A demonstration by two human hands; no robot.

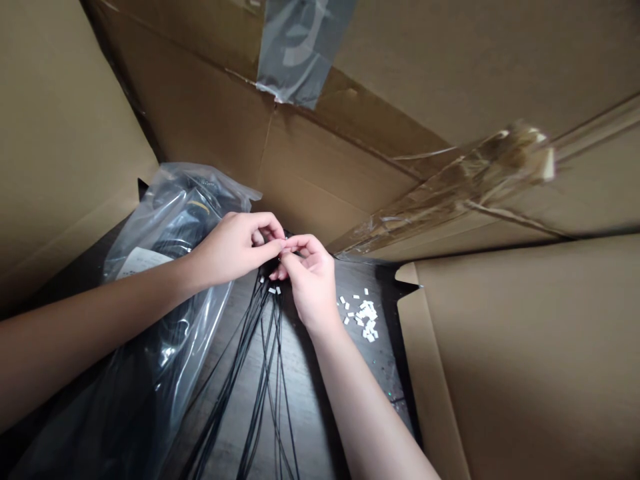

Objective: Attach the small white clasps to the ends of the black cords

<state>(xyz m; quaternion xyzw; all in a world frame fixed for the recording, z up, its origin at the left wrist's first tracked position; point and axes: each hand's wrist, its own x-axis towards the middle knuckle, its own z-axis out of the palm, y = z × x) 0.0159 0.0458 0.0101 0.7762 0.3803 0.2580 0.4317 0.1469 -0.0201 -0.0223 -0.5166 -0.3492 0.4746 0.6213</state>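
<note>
We find the left hand (233,250) and right hand (310,283) pinching the gathered ends of thin black cables (260,333), which fan across a dark wood tabletop (305,400). Working room is tight: a clear plastic bag (165,227) lies against the left forearm (115,287), small white chips (365,319) lie just right, and brown cardboard flap edges (407,287) close in.

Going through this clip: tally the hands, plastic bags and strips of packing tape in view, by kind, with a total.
Hands: 2 (left hand, right hand)
Plastic bags: 1 (clear plastic bag)
Strips of packing tape: 2 (grey tape, clear tape)
Total: 5
</note>
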